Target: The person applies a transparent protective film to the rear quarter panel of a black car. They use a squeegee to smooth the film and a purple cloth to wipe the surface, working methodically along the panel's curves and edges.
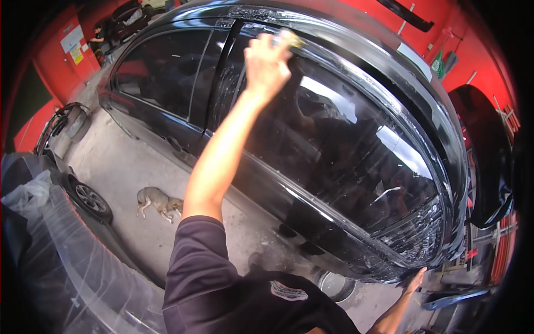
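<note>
My left hand [267, 65] is raised to the top of a black car's [311, 220] door frame. Its fingers are closed round a yellowish sponge [295, 40], mostly hidden by the hand and pressed against the trim above the dark side window [317, 139]. Whitish, soapy streaks run along the roof edge, the pillar between the doors and the small corner pane [414, 228]. Low on the right, my right hand [414, 281] rests by the car's lower edge, fingers stretched out, with nothing seen in it.
A dog [156, 201] lies on the concrete floor between this car and another one under clear plastic sheeting [83, 250]. Below the door stands a round bucket [337, 286]. A black panel [483, 156] stands at the right. Another person [99, 40] is at the far left.
</note>
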Motion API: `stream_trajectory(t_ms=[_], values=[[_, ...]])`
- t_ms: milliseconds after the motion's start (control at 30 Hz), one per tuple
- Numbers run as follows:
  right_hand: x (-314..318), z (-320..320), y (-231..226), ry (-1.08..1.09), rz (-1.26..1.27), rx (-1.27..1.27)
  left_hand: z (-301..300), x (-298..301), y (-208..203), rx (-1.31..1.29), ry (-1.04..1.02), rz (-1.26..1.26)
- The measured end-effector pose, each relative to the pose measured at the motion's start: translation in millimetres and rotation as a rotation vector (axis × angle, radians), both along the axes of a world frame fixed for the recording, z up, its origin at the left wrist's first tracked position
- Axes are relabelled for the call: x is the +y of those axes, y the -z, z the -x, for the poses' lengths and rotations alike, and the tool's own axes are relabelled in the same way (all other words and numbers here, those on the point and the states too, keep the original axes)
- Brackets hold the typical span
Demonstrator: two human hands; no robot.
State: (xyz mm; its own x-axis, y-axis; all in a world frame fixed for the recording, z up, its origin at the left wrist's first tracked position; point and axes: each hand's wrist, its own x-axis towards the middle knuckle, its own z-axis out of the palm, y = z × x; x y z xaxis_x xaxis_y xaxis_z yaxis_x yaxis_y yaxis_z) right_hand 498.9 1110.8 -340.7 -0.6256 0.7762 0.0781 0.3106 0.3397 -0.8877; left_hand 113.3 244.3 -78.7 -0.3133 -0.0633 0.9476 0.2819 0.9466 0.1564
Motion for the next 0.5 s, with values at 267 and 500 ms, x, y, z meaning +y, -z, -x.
stream_trajectory(t_ms=[267,500], values=[[0,4,5,-0.05,0.002,0.03,-17,44,1,-0.008,0.107,-0.004],[65,-10,12,-0.035,-0.097,0.039,48,-77,-1,0.039,-0.185,-0.235]])
